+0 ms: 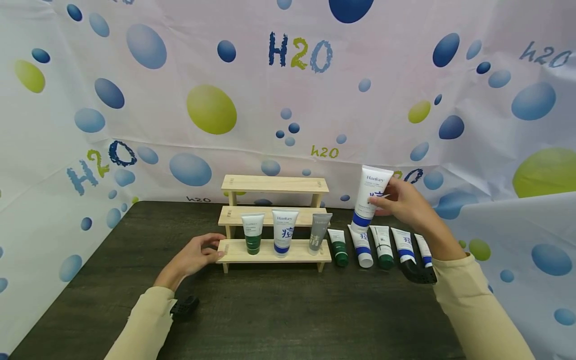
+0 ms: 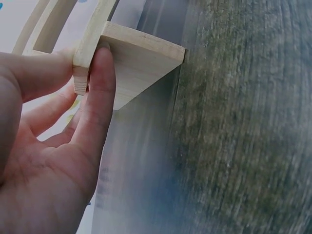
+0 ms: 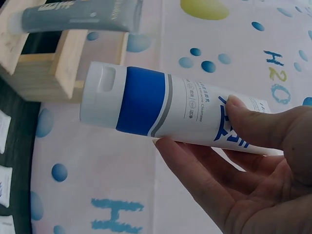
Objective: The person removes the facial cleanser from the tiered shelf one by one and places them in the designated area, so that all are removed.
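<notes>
My left hand pinches the left end of the lowest board of a three-tier wooden display rack, thumb on one side and fingers on the other in the left wrist view. Held up in my right hand is a white and blue squeeze tube, cap down, right of the rack. Its white cap faces the rack in the right wrist view. On the bottom board stand a white and green tube, a white and blue tube and a grey tube.
Right of the rack, several tubes lie in a row on the dark wooden table, among them a green-capped tube and a blue-banded tube. The rack's middle board and top board rise behind. A printed cloth hangs at the back.
</notes>
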The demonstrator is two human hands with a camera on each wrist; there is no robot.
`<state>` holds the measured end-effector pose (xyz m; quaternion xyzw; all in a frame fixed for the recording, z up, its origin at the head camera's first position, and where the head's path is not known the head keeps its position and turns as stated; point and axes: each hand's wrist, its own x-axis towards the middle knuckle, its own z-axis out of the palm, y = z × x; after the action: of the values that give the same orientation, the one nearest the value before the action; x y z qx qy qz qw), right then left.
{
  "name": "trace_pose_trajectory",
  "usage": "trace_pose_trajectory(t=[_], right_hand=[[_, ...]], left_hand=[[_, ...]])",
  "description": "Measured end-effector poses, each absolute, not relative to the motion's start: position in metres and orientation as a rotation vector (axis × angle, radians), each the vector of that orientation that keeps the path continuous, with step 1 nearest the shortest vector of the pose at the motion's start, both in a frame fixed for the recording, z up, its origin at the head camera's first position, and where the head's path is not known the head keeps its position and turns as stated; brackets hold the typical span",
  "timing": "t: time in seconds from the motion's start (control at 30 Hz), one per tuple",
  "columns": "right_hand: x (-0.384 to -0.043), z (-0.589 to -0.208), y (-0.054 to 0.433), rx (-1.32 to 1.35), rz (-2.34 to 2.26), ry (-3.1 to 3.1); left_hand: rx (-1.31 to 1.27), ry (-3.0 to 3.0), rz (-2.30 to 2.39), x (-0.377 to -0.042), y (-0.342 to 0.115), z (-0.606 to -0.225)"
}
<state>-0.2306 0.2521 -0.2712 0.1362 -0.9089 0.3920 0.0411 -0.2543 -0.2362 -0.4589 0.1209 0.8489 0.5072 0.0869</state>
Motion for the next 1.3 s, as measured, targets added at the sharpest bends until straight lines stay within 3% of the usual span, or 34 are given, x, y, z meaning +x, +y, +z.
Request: trace_pose_trajectory(t=[0.57, 1.3], right_hand=[[-0.223, -0.303, 0.29, 0.436, 1.154, -2.867], [-0.195, -0.341, 0.353, 0.257, 1.145, -2.999]], left_hand=[[0.362, 2.53, 1.492, -0.255, -0.238, -0.457], [0.353, 2.539, 1.48, -0.257, -0.236, -0.456]])
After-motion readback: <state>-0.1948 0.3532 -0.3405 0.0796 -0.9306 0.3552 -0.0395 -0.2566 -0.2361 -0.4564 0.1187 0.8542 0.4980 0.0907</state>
